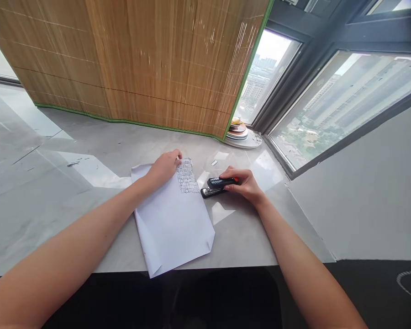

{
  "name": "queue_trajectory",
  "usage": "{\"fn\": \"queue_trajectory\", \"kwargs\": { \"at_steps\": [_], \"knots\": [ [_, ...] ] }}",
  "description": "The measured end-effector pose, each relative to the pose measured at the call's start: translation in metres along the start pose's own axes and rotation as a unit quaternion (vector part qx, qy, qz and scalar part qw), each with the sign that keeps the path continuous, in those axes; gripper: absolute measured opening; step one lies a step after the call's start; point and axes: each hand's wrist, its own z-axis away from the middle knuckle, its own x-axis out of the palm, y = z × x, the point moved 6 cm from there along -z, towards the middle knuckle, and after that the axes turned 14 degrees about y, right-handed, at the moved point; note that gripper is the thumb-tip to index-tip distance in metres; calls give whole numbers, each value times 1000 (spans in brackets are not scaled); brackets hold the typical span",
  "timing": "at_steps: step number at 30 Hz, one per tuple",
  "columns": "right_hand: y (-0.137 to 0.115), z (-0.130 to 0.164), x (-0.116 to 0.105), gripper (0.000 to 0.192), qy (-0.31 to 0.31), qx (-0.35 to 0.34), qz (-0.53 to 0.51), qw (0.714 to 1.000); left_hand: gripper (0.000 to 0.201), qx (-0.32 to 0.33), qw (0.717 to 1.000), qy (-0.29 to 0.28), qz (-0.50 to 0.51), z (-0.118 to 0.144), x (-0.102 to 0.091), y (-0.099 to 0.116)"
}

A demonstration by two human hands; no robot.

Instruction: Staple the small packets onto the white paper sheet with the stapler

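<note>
A stack of white paper (173, 224) lies at a slant on the pale countertop, its near corners folded and one reaching past the front edge. Dense rows of staples (187, 177) cover its upper right part. My left hand (164, 170) rests over the paper's top edge, fingers curled beside the staples and closed on the sheets; the fingertips are partly hidden. Just right of the paper, my right hand (245, 183) grips a black stapler (217, 185) with a red detail at its back. Its nose points left, at the paper's right edge, and its jaws are apart.
A bamboo blind (130, 59) with green trim hangs behind the marble-look countertop (55, 173). Stacked plates (238, 132) stand in the corner by the window (349, 105). A small strip of staples (214, 162) lies beyond the stapler. Loose staples (73, 163) are scattered at the left.
</note>
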Motion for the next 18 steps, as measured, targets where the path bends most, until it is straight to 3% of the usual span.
{"fn": "queue_trajectory", "kwargs": {
  "at_steps": [4, 8, 13, 16, 18],
  "knots": [
    [-1, 0, 4, 31, -15, -15, -6, 1000, 22, -11, 998, 40, 53, -3, -12, 5],
    [-5, 2, 10, 33, -35, -13, 27, 999, 20, 0, 998, 48, 43, -2, -9, 7],
    [-23, 4, 27, 47, -75, -87, 111, 987, 16, 72, 995, 66, -5, 7, -16, 25],
    [-31, 4, 31, 40, -65, -147, 137, 978, 22, 150, 987, -19, 51, 28, -9, 53],
    [-31, 3, 27, 39, -47, -161, 151, 974, 39, 181, 978, -78, 60, 46, 3, 69]
  ]
}}
